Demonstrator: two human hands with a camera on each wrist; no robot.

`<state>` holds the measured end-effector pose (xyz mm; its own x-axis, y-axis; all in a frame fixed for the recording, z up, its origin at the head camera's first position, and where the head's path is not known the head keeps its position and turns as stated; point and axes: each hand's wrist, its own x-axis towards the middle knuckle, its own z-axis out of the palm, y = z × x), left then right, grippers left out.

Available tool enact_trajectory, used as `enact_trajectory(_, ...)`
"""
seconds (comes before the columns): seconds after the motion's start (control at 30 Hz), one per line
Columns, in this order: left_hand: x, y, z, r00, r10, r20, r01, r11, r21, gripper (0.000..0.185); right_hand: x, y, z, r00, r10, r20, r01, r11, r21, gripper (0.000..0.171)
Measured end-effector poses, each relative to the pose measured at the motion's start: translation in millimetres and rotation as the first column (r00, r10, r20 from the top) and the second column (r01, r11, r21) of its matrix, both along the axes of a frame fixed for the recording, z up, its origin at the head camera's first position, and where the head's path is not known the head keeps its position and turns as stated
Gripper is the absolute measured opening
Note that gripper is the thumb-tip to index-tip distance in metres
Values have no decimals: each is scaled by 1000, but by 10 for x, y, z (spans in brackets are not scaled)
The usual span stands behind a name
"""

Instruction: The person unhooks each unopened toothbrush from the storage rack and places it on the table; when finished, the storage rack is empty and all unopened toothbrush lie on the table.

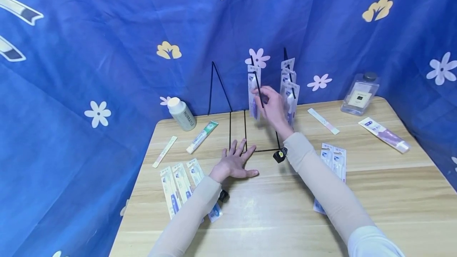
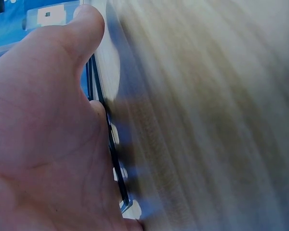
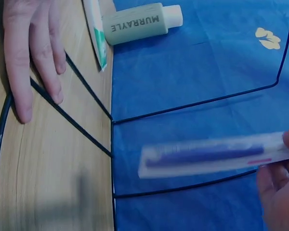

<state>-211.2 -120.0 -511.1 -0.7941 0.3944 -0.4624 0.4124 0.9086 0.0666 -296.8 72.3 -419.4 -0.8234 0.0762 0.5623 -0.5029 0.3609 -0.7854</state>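
My right hand (image 1: 272,104) pinches a toothbrush in a clear blister pack (image 3: 204,155) by one end, at the middle prong of a black wire rack (image 1: 230,130). In the head view the pack (image 1: 253,90) hangs upright along that prong, partly behind the fingers. More packaged toothbrushes (image 1: 290,98) hang in a row on the rack's right prong, while the left prong (image 1: 221,84) carries nothing. My left hand (image 1: 235,163) lies spread on the table, fingertips at the rack's front base wires.
Left on the wooden table (image 1: 271,217) are several packaged toothbrushes (image 1: 170,191), a thin sachet (image 1: 164,152), a green-white toothpaste tube (image 1: 202,137) and a MURRAYLE bottle (image 1: 182,114). Rightward are more packs (image 1: 338,162), another sachet (image 1: 323,121), a purple-white tube (image 1: 384,134) and a clear bottle (image 1: 360,94).
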Motion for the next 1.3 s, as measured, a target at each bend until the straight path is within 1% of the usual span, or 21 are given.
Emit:
enact_trajectory(0.1, 11, 5, 5, 1000, -3, -4, 3, 1000, 0, 97, 78, 2, -4, 999, -33, -37, 32, 999, -16, 12)
enact_trajectory(0.17, 14, 9, 6, 1000, 0, -7, 0, 1000, 2, 97, 164, 9, 3, 998, -31, -60, 29, 999, -31, 11)
enact_trajectory(0.27, 7, 11, -2, 1000, 10, -3, -10, 1000, 3, 98, 333, 25, 23, 998, 21, -60, -26, 996, -83, 9)
enact_trajectory(0.33, -3, 11, -18, 1000, 17, 4, -17, 1000, 7, 98, 470, 45, 44, 998, 61, -23, -63, 990, -128, 9)
enact_trajectory(0.43, -12, 14, -27, 1000, 22, 10, -22, 1000, 4, 98, 688, 96, 75, 992, 111, 61, -98, 977, -190, 8)
enact_trajectory(0.53, -11, 9, -34, 1000, 21, 5, -21, 1000, 5, 99, 894, 164, 91, 981, 140, 135, -110, 972, -210, 9)
enact_trajectory(0.7, -3, 8, -10, 1000, 15, -5, -15, 1000, 17, 99, 1206, 279, 98, 970, 133, 205, -93, 977, -192, 11)
enact_trajectory(0.87, -5, 12, -5, 1000, 4, -2, -4, 1000, 21, 98, 1522, 447, 70, 959, 123, 255, -71, 977, -203, 10)
enact_trajectory(0.97, -2, 12, -22, 1000, -2, 1, 2, 1000, 26, 99, 1688, 676, -8, 952, 84, 295, -36, 986, -164, 13)
enact_trajectory(1.0, 0, 13, -28, 1000, -4, 0, 4, 1000, 27, 99, 1738, 784, -43, 946, 60, 318, -16, 990, -138, 14)
enact_trajectory(1.07, 4, 13, -33, 1000, -5, -2, 5, 1000, 24, 100, 1813, 1048, -138, 934, -17, 356, 39, 998, -56, 16)
enact_trajectory(1.13, 3, 10, -35, 1000, -7, -6, 7, 1000, 19, 100, 1871, 1353, -251, 915, -112, 388, 105, 994, 38, 17)
enact_trajectory(1.2, 1, 6, -30, 1000, -6, -6, 6, 1000, 23, 100, 1916, 1678, -369, 883, -197, 427, 162, 980, 117, 17)
enact_trajectory(1.23, -2, 3, -26, 1000, -4, -4, 4, 1000, 25, 100, 1934, 1831, -429, 868, -230, 441, 182, 972, 149, 17)
enact_trajectory(1.3, -5, -6, -19, 1000, 2, -1, -1, 1000, 28, 101, 1976, 2100, -549, 836, -271, 477, 196, 959, 202, 16)
